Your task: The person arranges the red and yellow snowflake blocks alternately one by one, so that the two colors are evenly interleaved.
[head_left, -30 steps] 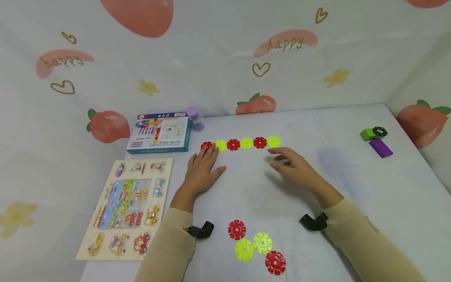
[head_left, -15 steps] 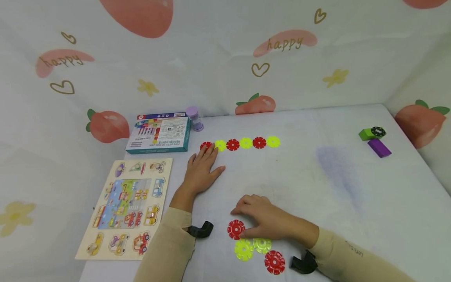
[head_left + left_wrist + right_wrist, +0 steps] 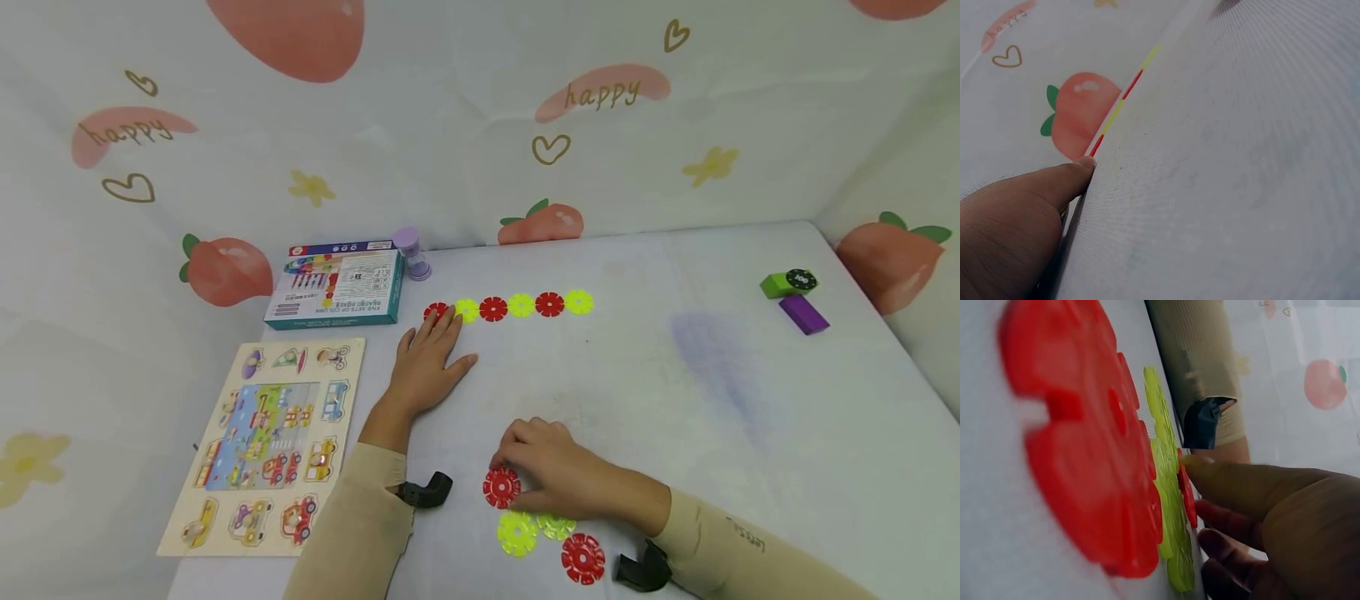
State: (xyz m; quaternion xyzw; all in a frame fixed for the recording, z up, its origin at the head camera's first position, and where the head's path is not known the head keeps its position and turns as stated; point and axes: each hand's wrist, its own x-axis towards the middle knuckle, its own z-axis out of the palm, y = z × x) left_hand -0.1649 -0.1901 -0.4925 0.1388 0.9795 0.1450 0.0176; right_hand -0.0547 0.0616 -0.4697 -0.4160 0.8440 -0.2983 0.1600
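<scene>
My left hand (image 3: 427,371) lies flat on the white table, its fingertips over the red notched disc (image 3: 433,312) at the left end of a row. That row alternates red and yellow-green plastic discs, ending with a yellow-green disc (image 3: 578,302). Nearer me, my right hand (image 3: 558,475) pinches a red notched disc (image 3: 501,487) by its edges, between thumb and fingers; the disc still lies at table level. Just below it are a yellow-green disc (image 3: 517,533), another yellow-green disc (image 3: 556,526) partly under the hand, and a second red disc (image 3: 583,558), large in the right wrist view.
To the left lies a wooden vehicle puzzle board (image 3: 262,450). A flat teal-edged box (image 3: 333,287) and a purple sand timer (image 3: 413,254) stand behind it. A green block (image 3: 778,286) and a purple block (image 3: 804,315) lie at the far right. A patterned curtain (image 3: 420,125) backs the table.
My right hand came from the row's right end down toward me to the loose discs, then closed its fingers in on the red one. My left hand has stayed put.
</scene>
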